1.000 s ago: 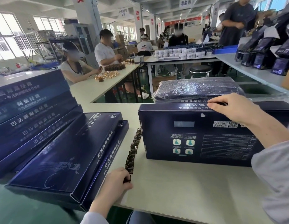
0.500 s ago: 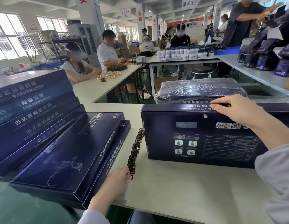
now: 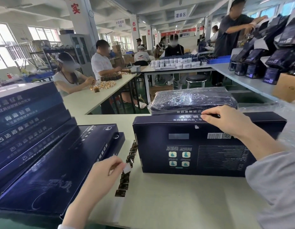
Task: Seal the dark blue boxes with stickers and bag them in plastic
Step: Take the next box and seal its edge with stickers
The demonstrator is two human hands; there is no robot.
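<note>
Packing station, head view. A dark blue box (image 3: 201,151) stands on its long edge at the centre of the surface (image 3: 184,205), printed back facing near. The right hand (image 3: 226,123) grips the box's top edge, fingers curled over it. The left hand (image 3: 100,176), at near left, pinches a small pale tab (image 3: 127,169) between thumb and forefinger, just above the sticker strip (image 3: 125,182) lying left of the box. A slanted stack (image 3: 36,146) of like boxes lies at far left. Bagged boxes (image 3: 191,100) lie just beyond the upright box.
</note>
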